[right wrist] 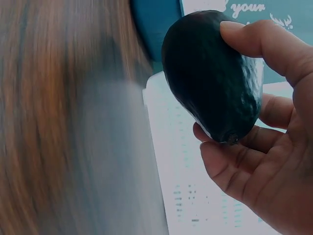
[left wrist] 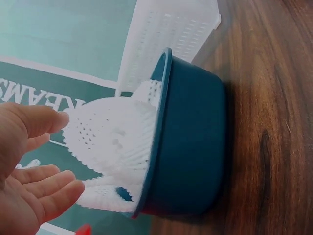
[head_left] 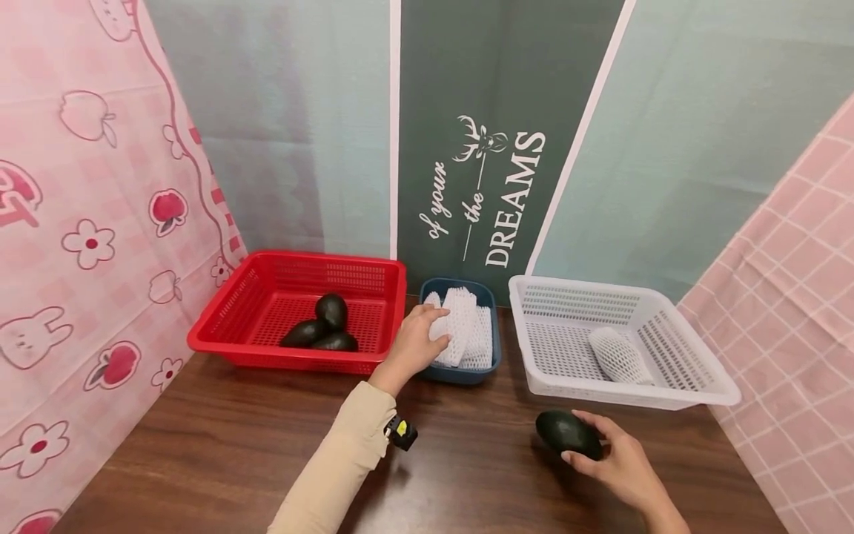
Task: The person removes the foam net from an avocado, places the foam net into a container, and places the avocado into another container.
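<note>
My right hand (head_left: 620,460) holds a dark green avocado (head_left: 568,434) above the table, thumb on one side and fingers on the other. The right wrist view shows the same avocado (right wrist: 212,76) gripped near its stem end. My left hand (head_left: 419,340) is over the left side of a small blue bin (head_left: 460,377) full of white foam net sleeves (head_left: 459,326). In the left wrist view its fingers (left wrist: 54,196) are spread beside the sleeves (left wrist: 115,132), with nothing between thumb and fingers.
On the left, a red basket (head_left: 293,357) contains 3 avocados (head_left: 331,311). A white basket (head_left: 620,393) on the right has one net-wrapped item (head_left: 617,356) inside. Everything stands on a brown wooden table (head_left: 467,460), with printed cloths (head_left: 293,133) hanging behind and at both sides.
</note>
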A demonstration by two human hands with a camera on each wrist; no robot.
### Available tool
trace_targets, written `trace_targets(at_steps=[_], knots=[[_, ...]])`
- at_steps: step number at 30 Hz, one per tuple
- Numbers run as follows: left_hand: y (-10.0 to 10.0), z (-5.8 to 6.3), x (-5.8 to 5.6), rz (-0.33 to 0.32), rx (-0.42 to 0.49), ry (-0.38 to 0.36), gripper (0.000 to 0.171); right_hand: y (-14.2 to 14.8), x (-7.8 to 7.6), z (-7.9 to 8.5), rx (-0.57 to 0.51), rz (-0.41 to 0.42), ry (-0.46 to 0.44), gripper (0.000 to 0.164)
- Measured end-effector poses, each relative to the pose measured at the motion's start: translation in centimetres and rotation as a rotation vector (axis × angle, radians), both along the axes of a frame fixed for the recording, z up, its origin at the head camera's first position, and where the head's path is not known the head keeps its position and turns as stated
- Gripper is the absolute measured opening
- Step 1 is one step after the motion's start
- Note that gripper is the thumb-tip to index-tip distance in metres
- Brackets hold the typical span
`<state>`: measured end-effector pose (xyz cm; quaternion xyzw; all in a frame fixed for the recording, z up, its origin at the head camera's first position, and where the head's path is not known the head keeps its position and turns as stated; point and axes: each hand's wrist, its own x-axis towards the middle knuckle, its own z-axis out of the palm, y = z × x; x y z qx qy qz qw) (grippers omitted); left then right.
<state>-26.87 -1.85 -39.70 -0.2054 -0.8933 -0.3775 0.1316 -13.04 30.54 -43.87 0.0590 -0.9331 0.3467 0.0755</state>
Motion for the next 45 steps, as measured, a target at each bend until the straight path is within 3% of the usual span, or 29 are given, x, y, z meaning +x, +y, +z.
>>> trace_targets(at_steps=[6, 15, 19, 32, 45], knots=[[-0.8, 0.3, 1.9, -0.037, -0.097, 0.088, 0.044, -0.8, -0.3, 0.3, -0.04, 0.026, -0.023, 0.064], [-2.2, -0.2, 3.1, -0.017, -0.254, 0.217, 0.038, -2.5, -1.6, 1.1, -0.032, 0.058, 0.042, 0.062], [-2.8, -0.1, 3.9, -0.019, -0.293, 0.234, 0.038, -3.2, -2.1, 1.2, -0.03, 0.073, 0.067, 0.062], [-5.8, -0.3, 6.0, 0.025, -0.292, 0.225, 0.036, -6.1, -3.7, 1.9, -0.096, 0.117, 0.1, 0.061], [-8.4, -1.0, 7.1, 0.076, -0.263, 0.299, 0.034, -9.6, -5.1, 1.7, -0.056, 0.207, 0.146, 0.057]])
